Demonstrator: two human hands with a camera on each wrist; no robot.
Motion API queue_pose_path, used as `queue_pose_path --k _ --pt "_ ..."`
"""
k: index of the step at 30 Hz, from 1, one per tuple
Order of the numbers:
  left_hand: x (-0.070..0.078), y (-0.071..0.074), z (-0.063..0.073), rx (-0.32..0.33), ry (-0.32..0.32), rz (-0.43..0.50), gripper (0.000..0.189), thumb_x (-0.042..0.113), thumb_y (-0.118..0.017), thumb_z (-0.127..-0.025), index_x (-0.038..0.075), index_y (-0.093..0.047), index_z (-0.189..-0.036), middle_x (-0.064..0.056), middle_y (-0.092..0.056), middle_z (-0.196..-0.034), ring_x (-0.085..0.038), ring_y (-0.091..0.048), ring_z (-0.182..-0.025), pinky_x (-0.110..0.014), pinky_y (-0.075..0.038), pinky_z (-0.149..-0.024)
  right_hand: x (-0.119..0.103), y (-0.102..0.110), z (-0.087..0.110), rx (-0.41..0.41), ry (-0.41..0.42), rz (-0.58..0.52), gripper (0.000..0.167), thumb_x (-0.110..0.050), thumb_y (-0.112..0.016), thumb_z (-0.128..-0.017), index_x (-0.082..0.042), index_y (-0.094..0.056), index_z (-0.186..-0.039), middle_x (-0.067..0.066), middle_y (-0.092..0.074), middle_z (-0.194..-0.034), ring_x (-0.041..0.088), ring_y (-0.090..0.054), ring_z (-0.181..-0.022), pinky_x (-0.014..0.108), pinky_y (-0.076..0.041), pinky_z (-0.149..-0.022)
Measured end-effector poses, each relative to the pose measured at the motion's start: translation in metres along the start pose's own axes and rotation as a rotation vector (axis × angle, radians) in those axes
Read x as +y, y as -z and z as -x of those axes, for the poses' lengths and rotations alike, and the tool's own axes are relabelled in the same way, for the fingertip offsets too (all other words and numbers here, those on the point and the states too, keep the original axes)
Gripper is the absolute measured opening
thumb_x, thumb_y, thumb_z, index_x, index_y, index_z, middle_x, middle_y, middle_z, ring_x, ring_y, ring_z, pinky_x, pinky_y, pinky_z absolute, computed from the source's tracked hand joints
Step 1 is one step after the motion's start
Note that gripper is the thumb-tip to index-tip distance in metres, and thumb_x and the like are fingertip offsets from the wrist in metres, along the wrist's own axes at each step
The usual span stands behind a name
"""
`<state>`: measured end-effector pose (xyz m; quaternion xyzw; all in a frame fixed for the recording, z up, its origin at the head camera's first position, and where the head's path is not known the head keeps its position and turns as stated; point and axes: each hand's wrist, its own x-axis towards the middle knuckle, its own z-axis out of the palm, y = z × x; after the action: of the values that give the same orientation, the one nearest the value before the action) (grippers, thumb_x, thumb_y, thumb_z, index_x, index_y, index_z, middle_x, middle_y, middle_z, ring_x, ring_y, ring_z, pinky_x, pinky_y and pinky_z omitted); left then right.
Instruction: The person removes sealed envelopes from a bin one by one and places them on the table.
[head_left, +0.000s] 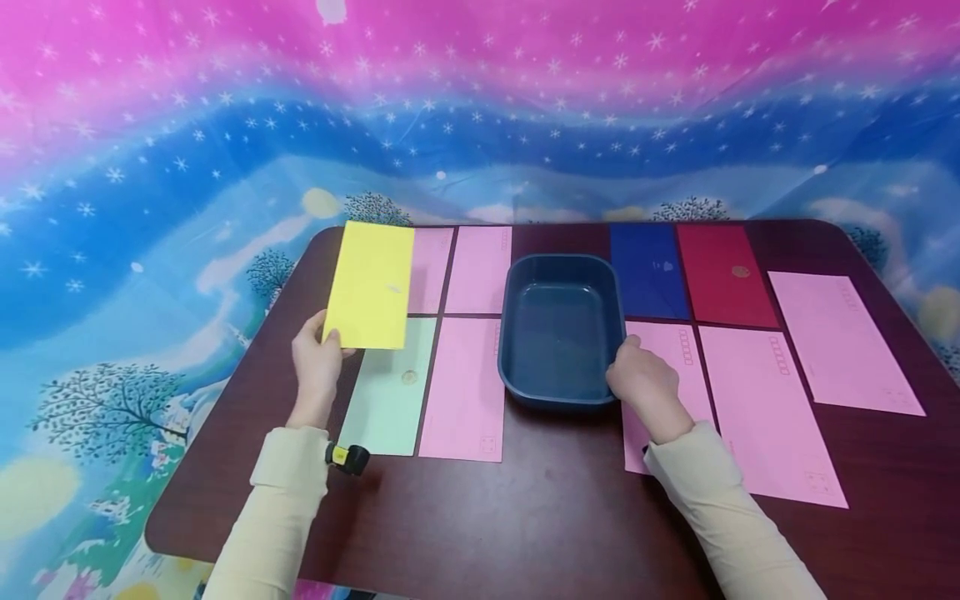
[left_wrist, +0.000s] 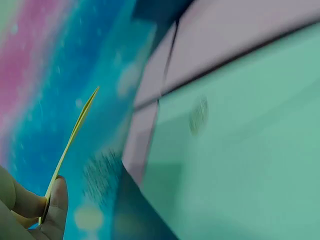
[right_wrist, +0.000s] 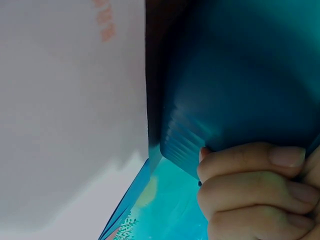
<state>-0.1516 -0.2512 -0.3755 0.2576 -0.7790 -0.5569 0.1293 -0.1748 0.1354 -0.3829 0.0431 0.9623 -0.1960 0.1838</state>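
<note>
My left hand (head_left: 316,360) pinches a yellow envelope (head_left: 371,287) by its lower left corner, thumb on the near face. The envelope is held up over a mint green envelope (head_left: 390,408) and a pink envelope (head_left: 431,271), partly covering both. In the left wrist view the yellow envelope (left_wrist: 75,132) shows nearly edge-on between thumb and fingers. With curled fingers my right hand (head_left: 647,385) grips the right rim of a dark blue plastic bin (head_left: 558,400). Nothing lies inside the bin. The right wrist view shows the fingers (right_wrist: 250,187) bent against its outer wall (right_wrist: 235,95).
Left of the bin lie more pink envelopes (head_left: 465,392). To its right are a blue envelope (head_left: 648,275), a red envelope (head_left: 723,279) and several pink ones (head_left: 772,417). The dark brown table (head_left: 480,533) has rounded corners. A patterned cloth (head_left: 480,108) hangs behind.
</note>
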Motion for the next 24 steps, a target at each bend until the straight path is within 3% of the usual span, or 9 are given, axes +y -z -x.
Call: queue_pose_path --k 8,17,21,24 --pt "-0.024 0.029 -0.022 0.051 0.154 -0.086 0.051 0.008 -0.030 -0.101 0.007 -0.024 -0.151 -0.016 -0.036 -0.151 -0.004 -0.051 -0.082 -0.009 -0.044 -0.063 0.001 -0.001 -0.003 -0.010 -0.007 0.010 0.049 -0.014 -0.042 -0.093 0.015 -0.031 -0.131 0.029 -0.058 -0.100 0.036 -0.056 -0.081 0.041 -0.045 -0.064" --pt "-0.045 0.050 -0.042 0.028 0.190 -0.177 0.058 0.000 -0.027 -0.093 0.000 -0.020 -0.151 -0.024 -0.022 -0.156 -0.004 -0.046 -0.062 -0.017 -0.039 -0.056 0.000 -0.001 -0.004 -0.017 -0.012 0.013 0.049 -0.014 -0.042 -0.093 0.014 -0.031 -0.131 0.029 -0.058 -0.101 0.036 -0.056 -0.081 0.042 -0.045 -0.066" --pt "-0.046 0.051 -0.043 -0.006 0.206 -0.263 0.057 0.008 -0.028 -0.097 0.001 -0.014 -0.152 -0.024 -0.016 -0.157 -0.011 -0.055 -0.071 -0.022 -0.046 -0.072 0.000 0.000 -0.004 -0.017 -0.015 0.016 0.049 -0.015 -0.042 -0.093 0.014 -0.032 -0.131 0.031 -0.058 -0.105 0.037 -0.057 -0.083 0.044 -0.046 -0.067" --pt "-0.047 0.049 -0.043 -0.048 0.217 -0.319 0.065 0.022 -0.037 -0.099 0.000 -0.008 -0.152 -0.029 -0.006 -0.157 -0.029 -0.058 -0.101 -0.039 -0.047 -0.094 0.000 -0.001 -0.004 -0.017 -0.019 0.017 0.048 -0.015 -0.042 -0.093 0.014 -0.033 -0.129 0.032 -0.058 -0.106 0.037 -0.057 -0.083 0.044 -0.047 -0.067"
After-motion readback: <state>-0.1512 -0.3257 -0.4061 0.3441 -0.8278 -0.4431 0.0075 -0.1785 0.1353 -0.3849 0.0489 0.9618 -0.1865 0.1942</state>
